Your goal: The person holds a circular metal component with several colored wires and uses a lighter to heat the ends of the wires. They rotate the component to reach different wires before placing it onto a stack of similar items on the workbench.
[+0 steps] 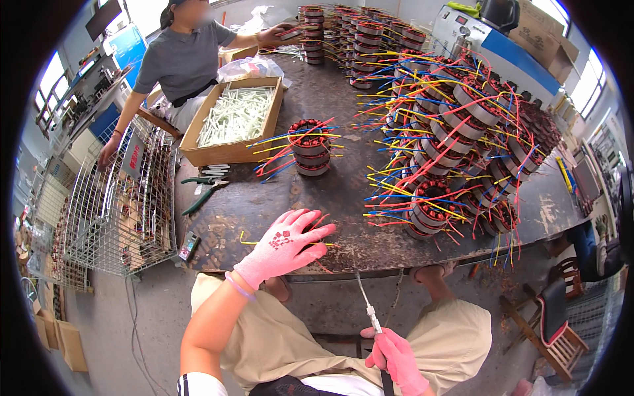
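Head | left hand [285, 243]: half-spread, seemingly touching wires [249, 242] | right hand [397, 362]: gripping tool [371, 311]

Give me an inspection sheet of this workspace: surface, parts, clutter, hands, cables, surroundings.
Surface: dark table, scuffed and stained.
Parts: metal rings with coloured wires, piled at right; a short stack near the middle.
Clutter: green-handled pliers beside small white pieces; a cardboard box of similar pieces behind.
Left hand: pink-gloved, spread over wires near the table's front edge.
Right hand: pink-gloved, holding a slim tool.
Cables: dark cord on the floor at left.
Surroundings: person in grey shirt, wire cages, wooden chair.
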A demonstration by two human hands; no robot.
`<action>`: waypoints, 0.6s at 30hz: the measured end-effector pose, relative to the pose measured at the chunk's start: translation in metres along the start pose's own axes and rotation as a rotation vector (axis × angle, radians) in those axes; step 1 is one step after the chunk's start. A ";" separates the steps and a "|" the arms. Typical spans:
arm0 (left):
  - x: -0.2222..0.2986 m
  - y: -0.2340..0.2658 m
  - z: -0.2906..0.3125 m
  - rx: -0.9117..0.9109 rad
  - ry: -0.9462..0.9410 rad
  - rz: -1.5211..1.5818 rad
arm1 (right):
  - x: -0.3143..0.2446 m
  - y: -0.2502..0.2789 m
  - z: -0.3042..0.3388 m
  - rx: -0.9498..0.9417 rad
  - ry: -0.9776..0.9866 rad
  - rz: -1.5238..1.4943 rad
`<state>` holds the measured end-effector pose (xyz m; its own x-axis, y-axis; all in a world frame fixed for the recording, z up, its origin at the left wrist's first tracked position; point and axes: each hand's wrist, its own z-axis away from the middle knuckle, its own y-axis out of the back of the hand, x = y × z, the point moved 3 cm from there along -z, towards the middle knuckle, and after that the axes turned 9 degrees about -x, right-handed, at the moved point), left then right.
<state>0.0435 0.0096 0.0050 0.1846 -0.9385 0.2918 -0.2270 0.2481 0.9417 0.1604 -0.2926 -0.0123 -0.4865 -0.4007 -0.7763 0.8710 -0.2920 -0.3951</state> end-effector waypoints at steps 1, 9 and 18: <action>-0.001 0.000 0.001 0.006 0.006 0.007 | 0.000 0.000 0.001 -0.006 -0.008 -0.008; -0.012 0.015 0.025 -0.024 0.228 0.110 | 0.020 -0.003 -0.005 -0.040 -0.111 -0.069; -0.021 0.002 0.023 0.007 0.211 0.140 | 0.021 -0.009 -0.013 -0.079 -0.089 -0.050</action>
<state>0.0170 0.0241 -0.0036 0.3466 -0.8240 0.4482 -0.2711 0.3694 0.8888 0.1435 -0.2872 -0.0309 -0.5308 -0.4640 -0.7092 0.8463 -0.2458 -0.4726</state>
